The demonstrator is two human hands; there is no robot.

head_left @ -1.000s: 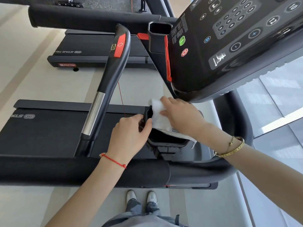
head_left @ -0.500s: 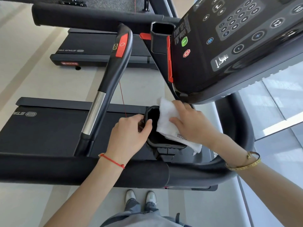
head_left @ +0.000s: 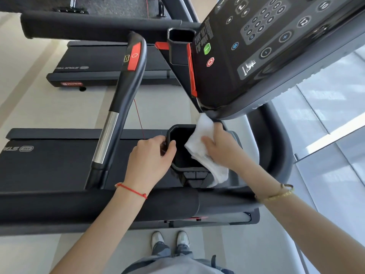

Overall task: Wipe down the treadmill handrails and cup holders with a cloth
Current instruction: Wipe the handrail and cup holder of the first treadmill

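At cup holder (head_left: 182,147): right hand (head_left: 221,149) presses cloth (head_left: 201,143).

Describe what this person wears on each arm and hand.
Both forearms are bare, with no sleeves and no gloves. The left hand has a thin red string bracelet tied around the wrist. The right hand has a slim gold-coloured bangle at the wrist, with a small clasp or charm near its top. No rings or watch show.

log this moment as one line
step: wiping cup holder | right hand: pressing white cloth on rim | left hand: gripping opposite rim | handrail: untouched
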